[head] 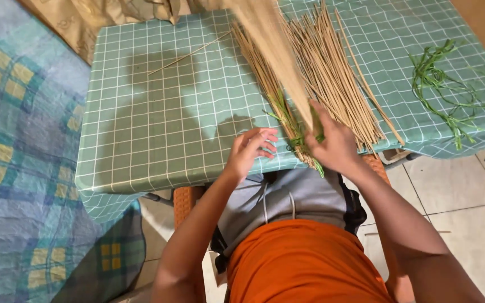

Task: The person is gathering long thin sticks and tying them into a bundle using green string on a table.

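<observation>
Tan, dry-looking sticks everywhere, so here's the head view, the only one there is. A big bundle of thin sticks [332, 78] lies on the tabletop [158, 129], which has a green cloth with a white grid on it. The bundle fans from the top centre of the frame down toward the lower middle, so its long axis runs away from the person, tilted a bit to the upper left, with the near ends right at the table edge.

The right hand [335, 143] is clamped around the near end of a smaller bunch [270, 50] that's lifted and blurred, rising toward the top centre. There's some green strip material [298, 140] bunched at that same end, just under the fingers. The left hand [249, 150] sits just left of it near the table edge, fingers curled loosely and apart, not gripping anything as far as I can see. So the right hand is the one on the sticks, the left a short way to the side.

One stray stick [189, 54] lies alone at upper centre-left. A tangle of green strips [450, 90] sits at the upper right, well apart from both hands. Patterned blue-and-yellow fabric [18, 168] fills the left side, tiled floor [461, 196] at lower right.
</observation>
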